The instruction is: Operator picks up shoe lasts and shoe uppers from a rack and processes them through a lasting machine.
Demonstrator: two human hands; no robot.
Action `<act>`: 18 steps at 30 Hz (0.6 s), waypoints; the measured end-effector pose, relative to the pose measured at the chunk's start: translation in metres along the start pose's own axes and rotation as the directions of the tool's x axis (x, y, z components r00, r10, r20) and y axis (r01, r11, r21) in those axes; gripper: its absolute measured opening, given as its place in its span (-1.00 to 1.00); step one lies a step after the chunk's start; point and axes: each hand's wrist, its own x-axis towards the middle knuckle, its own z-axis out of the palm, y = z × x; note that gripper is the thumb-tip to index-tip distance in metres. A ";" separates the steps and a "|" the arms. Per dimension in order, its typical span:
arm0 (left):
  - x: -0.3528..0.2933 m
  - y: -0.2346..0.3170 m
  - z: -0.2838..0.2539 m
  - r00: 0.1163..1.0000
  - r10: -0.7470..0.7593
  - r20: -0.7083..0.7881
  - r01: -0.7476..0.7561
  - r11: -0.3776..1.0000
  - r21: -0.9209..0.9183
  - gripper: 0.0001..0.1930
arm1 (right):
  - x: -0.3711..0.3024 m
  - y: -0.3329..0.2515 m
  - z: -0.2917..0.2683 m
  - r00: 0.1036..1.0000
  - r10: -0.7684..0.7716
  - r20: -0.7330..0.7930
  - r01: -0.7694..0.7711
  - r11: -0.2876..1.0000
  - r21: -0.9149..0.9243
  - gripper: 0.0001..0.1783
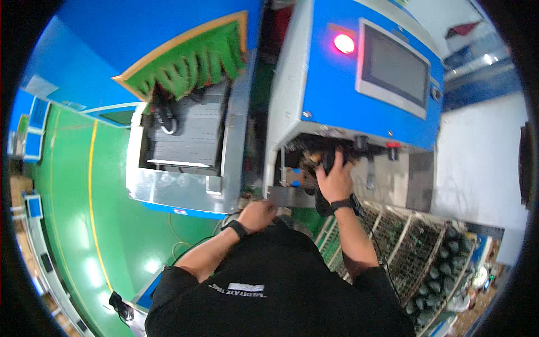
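My right hand (337,181) reaches into the opening below the blue machine's front panel. Its fingers are stretched and apart, against a dark thing (328,161) whose kind I cannot make out. Another black shape (322,203) shows beside that wrist. Low in front of my body, my left hand (258,215) is closed, its fingers curled by the end of a grey metal plate (289,196). Whatever is in those fingers is hidden. To the left, a black shoe with a white edge (167,119) lies on a dark slatted conveyor (191,132).
Green strip curtains (193,70) hang over the conveyor's far end. The blue machine (331,84) carries a lit red lamp (344,43), a screen (394,70) and a red knob (394,150). At the lower right stands a wire rack (401,241) beside several dark rounded pieces (438,281).
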 end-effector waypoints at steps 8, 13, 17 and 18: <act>0.013 0.024 -0.019 0.996 -0.080 0.033 0.082 0.995 -0.058 -0.66 | -0.023 -0.002 0.024 0.959 -0.017 -0.284 0.017 1.000 -0.002 0.01; 0.022 0.029 0.003 0.990 0.104 0.093 -0.098 0.992 -0.074 -0.66 | -0.039 -0.002 0.024 0.905 0.018 -0.426 0.071 0.979 0.192 0.07; 0.005 0.066 0.004 0.993 0.114 -0.012 -0.115 0.992 -0.058 -0.64 | -0.081 -0.012 0.027 0.888 0.005 -0.460 0.036 0.996 0.079 0.06; 0.007 0.081 -0.002 0.972 0.183 -0.144 -0.185 0.983 0.000 -0.62 | -0.100 0.008 0.057 0.857 -0.054 -0.513 0.039 0.998 -0.040 0.04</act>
